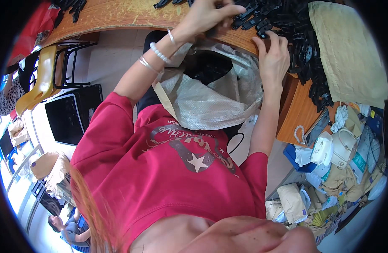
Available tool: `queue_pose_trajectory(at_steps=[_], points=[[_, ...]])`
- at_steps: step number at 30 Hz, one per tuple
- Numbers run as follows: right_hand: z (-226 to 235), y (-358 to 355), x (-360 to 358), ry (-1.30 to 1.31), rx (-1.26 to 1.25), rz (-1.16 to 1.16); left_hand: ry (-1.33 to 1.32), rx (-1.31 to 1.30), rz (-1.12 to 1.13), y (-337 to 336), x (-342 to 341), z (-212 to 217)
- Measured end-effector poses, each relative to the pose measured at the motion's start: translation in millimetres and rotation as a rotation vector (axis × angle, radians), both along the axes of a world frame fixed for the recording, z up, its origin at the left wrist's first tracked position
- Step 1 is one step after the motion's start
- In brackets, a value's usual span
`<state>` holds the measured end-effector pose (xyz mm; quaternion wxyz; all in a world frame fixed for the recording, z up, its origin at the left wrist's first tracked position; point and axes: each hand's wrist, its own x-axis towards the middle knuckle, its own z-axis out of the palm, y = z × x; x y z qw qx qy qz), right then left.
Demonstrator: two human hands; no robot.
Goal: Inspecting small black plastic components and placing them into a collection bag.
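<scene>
Sack (213,111) between forearms (265,122), black pieces (303,52) beyond

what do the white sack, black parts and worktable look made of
White sack: probably woven plastic, slightly shiny, with crosshatch texture. Black parts: likely moulded plastic, given their glossy highlights and repeated shapes. Worktable: wood or wood-look laminate; grain shows, finish patchily worn.

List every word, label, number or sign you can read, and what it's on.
Shirt: upside-down chest lettering, with a white star; partly legible, but I won't copy it out.
White pack: print too small to read.
Teal-and-white pack: blurred, unreadable.
Paper bag: small purple mark, unreadable.
</scene>
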<state>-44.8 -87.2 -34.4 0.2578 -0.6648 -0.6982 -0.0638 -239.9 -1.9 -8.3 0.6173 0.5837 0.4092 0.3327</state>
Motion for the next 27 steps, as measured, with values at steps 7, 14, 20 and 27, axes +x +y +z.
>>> queue_pose_trajectory(at_steps=[7, 14, 20, 27], points=[[-4, 3, -10, -0.009, -0.102, -0.106, 1.069, 1.128, 0.097, 2, 49, -6], [-4, -17, -4, 0.208, 0.127, -0.053, 0.746, 1.289, 0.143, 8, 34, -37], [2, -21, -10, 0.608, 0.17, 0.042, 0.393, 1.057, 0.193, -8, 16, -14], [8, -29, -19, 1.044, 0.049, 0.244, -0.186, 0.212, -0.228, -28, 5, -36]])
